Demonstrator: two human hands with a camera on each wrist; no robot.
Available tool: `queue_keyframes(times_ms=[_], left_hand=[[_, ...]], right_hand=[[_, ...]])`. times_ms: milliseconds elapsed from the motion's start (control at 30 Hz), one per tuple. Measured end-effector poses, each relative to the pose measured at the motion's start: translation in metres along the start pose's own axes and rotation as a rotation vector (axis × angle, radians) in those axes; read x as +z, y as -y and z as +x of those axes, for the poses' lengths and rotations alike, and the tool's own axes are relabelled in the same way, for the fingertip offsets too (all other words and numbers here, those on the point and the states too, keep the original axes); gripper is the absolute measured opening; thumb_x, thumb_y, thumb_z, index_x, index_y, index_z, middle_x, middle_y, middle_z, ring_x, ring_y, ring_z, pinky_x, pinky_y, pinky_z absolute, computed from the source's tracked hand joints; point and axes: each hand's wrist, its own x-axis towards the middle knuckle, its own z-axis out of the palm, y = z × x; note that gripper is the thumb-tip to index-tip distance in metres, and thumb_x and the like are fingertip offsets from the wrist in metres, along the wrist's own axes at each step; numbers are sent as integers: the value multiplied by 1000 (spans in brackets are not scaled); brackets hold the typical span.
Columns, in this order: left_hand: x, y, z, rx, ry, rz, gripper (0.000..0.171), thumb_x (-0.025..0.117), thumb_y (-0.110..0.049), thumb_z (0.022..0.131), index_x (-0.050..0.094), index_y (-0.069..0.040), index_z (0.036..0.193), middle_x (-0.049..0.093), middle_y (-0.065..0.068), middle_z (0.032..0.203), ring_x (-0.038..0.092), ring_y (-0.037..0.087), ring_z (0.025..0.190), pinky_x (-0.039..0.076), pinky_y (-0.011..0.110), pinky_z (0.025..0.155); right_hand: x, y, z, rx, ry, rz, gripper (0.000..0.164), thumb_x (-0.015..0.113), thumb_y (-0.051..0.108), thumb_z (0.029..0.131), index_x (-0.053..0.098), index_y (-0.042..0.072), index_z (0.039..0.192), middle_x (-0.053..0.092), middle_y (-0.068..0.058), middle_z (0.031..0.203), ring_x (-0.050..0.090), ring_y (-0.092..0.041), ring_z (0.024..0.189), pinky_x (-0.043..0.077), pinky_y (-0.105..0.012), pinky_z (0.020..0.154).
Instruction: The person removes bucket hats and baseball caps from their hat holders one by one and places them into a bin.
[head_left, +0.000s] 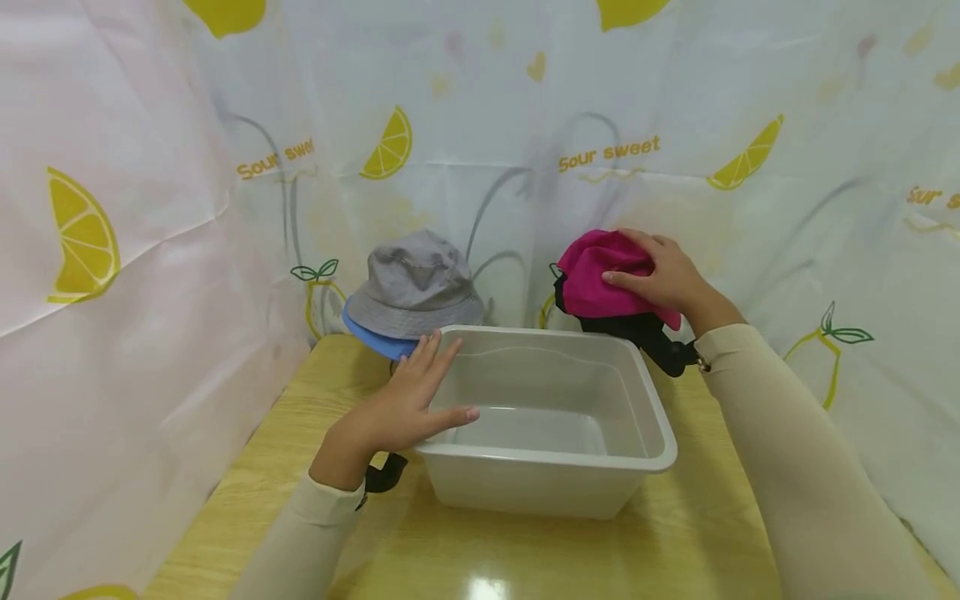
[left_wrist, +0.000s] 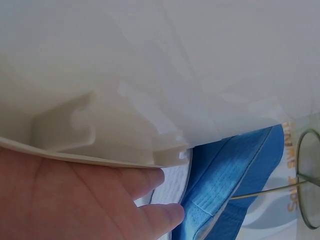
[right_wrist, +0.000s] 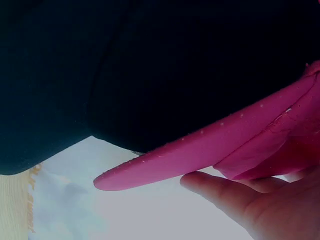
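Note:
On the wooden table stands a grey plastic basin [head_left: 543, 456] with nothing inside it. My left hand [head_left: 405, 408] rests on its left rim, fingers and thumb spread. At the back right is a pink cap [head_left: 596, 275], lying over a black cap [head_left: 637, 329]. My right hand [head_left: 667, 275] grips the pink cap's crown, thumb at the front and fingers over the top. In the right wrist view the thumb touches the cap beside its pink brim [right_wrist: 160, 167]. A grey bucket hat [head_left: 420, 283] sits over a blue hat [head_left: 375, 337] at the back left, just beyond my left fingertips.
The table [head_left: 300, 467] is enclosed at the back and sides by a pale sheet [head_left: 480, 100] printed with lemons. A thin wire stand [left_wrist: 300, 182] shows beside the blue hat in the left wrist view.

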Motion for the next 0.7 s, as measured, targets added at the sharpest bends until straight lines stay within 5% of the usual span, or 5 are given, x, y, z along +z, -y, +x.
queue_keyframes(times_ms=[400,700], left_hand=[[-1,0,-1,-11,13,-5,102,55,-73,94,4,-25,168,-9,13,174,-10,34,161,-1,64,126],[-1,0,0,-4,12,1,102,55,-73,95,3,-26,168,-9,13,174,-9,34,161,0,64,126]], right_hand=[[1,2,1,16,51,-77,102,70,61,90,24,10,166,30,-25,164,34,-48,143,40,-68,111],[-6,6,-1,20,20,-98,110,73,63,87,21,7,166,34,-25,160,37,-46,139,46,-68,105]])
